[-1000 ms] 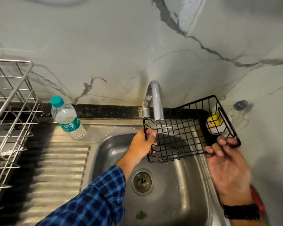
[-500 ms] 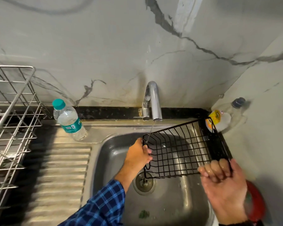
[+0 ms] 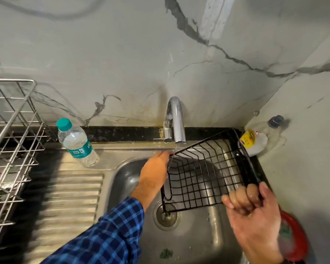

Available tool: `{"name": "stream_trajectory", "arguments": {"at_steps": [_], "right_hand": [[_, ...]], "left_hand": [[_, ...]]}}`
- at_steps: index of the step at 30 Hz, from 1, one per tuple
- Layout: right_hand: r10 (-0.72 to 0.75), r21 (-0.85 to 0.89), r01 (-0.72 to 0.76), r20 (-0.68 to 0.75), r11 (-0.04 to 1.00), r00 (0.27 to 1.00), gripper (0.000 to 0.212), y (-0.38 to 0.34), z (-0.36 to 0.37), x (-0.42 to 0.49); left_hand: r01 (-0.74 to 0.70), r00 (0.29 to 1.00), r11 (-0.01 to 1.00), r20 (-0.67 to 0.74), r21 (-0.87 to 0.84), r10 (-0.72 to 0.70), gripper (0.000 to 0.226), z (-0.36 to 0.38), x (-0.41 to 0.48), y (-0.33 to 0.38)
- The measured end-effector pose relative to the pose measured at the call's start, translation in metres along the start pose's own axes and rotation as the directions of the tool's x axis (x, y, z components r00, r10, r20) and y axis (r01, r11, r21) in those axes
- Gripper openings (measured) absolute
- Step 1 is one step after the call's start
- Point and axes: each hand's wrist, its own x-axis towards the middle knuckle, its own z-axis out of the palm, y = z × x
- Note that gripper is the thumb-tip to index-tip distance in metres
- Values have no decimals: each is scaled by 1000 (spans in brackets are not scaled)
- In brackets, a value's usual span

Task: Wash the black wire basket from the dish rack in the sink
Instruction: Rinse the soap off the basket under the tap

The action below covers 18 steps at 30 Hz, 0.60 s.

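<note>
I hold the black wire basket [image 3: 204, 174] tilted over the steel sink [image 3: 198, 237], its far left corner under the chrome faucet [image 3: 176, 121]. A thin stream of water runs from the spout onto that corner. My left hand [image 3: 156, 170], in a blue checked sleeve, grips the basket's left rim right by the stream. My right hand [image 3: 250, 204] is curled round the near right corner of the rim. The basket's lower corner hangs just above the drain [image 3: 166, 216].
A silver wire dish rack [image 3: 10, 141] stands at the left beside the ribbed draining board [image 3: 65, 202]. A water bottle with a teal cap [image 3: 75, 141] stands behind it. A soap bottle with a yellow label [image 3: 253, 141] lies in the right corner. A red scrubber holder [image 3: 293, 237] sits at the right edge.
The basket has come down from faucet height into the sink and tipped over. Water now runs onto its left corner. Both hands kept their hold on it.
</note>
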Motion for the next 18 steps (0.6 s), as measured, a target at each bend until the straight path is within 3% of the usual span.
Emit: {"name": "stream_trajectory", "arguments": {"at_steps": [2,4,10,13,18], "right_hand": [[15,5,-15,-2,1000,1000,55,-1,-4,-1],[41,9,-41,-12,999,999,55,-4,-9,3],[178,-48,-180,-33,983,983,51,-10,-17,15],[236,-97,-235,-7,967,972,51,-5,-7,14],[308,-204,-293,47,934,950,50,0,14,11]], "left_hand": [[-97,983,972,171,215,60,38,-4,4,-5],[-165,966,956,233,242,108,32,-8,-1,-9],[-251,923,965,284,-70,261,30,-7,-14,5],[-299,934,953,191,-54,303,31,-1,-2,20],[-219,973,958,30,-183,228,37,-6,15,37]]}}
